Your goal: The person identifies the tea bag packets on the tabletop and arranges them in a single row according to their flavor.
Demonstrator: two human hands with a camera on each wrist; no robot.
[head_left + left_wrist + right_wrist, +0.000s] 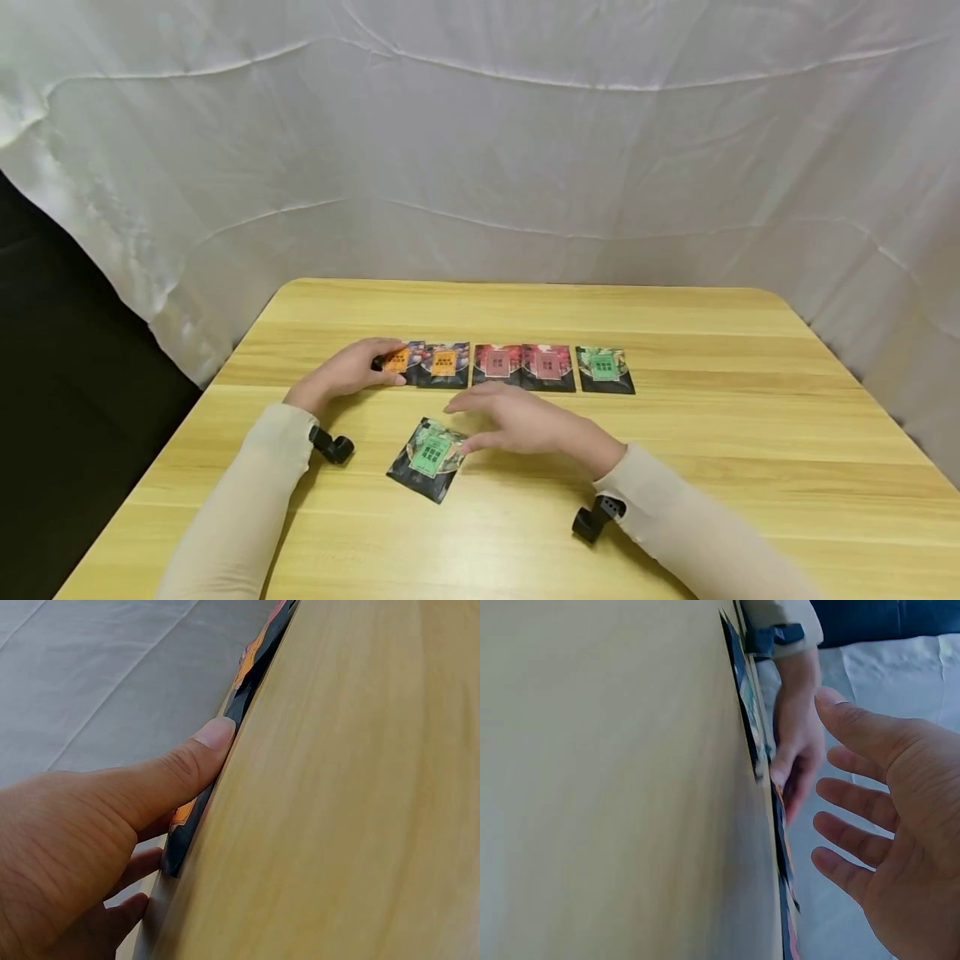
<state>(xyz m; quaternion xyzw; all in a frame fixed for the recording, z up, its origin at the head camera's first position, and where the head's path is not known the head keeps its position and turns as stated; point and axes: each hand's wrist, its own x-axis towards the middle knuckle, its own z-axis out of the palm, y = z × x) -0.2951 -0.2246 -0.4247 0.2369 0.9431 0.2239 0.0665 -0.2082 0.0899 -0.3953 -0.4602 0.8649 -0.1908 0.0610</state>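
Note:
My left hand (350, 367) is at the left end of a row of flat sachets, holding an orange-labelled sachet (397, 358) and covering its left part. In the left wrist view the thumb (214, 735) lies along this sachet's near edge, with the other fingers behind it. A second orange-labelled sachet (445, 365) lies right beside it. My right hand (517, 421) hovers with spread fingers and nothing in its grasp. Its thumb tip overlaps the right edge of a loose green-labelled sachet (429, 460), which lies askew in front of the row.
Further along the row lie two red-labelled sachets (497, 363), partly overlapping, and, past a small gap, another green-labelled sachet (604, 370). All rest on a wooden table (712, 417). A pale cloth (525, 167) hangs behind the table's far edge.

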